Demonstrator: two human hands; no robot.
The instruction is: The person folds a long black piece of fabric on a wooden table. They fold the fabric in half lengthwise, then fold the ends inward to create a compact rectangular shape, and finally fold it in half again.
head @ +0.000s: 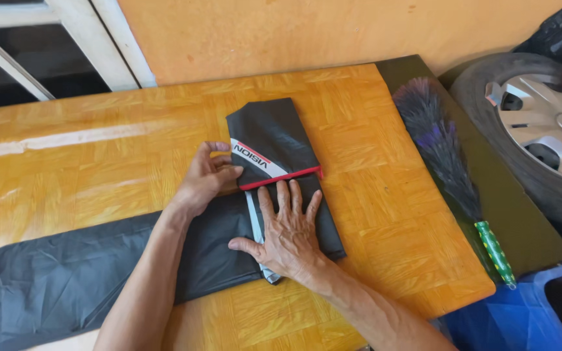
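Left hand (206, 179) pinches the folded black cover (274, 146) at its red-trimmed edge; right hand (287, 231), grip spread, presses flat just below, on the wooden counter (99, 156).

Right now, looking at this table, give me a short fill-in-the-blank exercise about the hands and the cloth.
1. The right hand lies flat on the folded ____ cover.
2. The left hand pinches the cover's ____ edge.
3. The feather duster has a ____ handle.

Missing words: black; left; green
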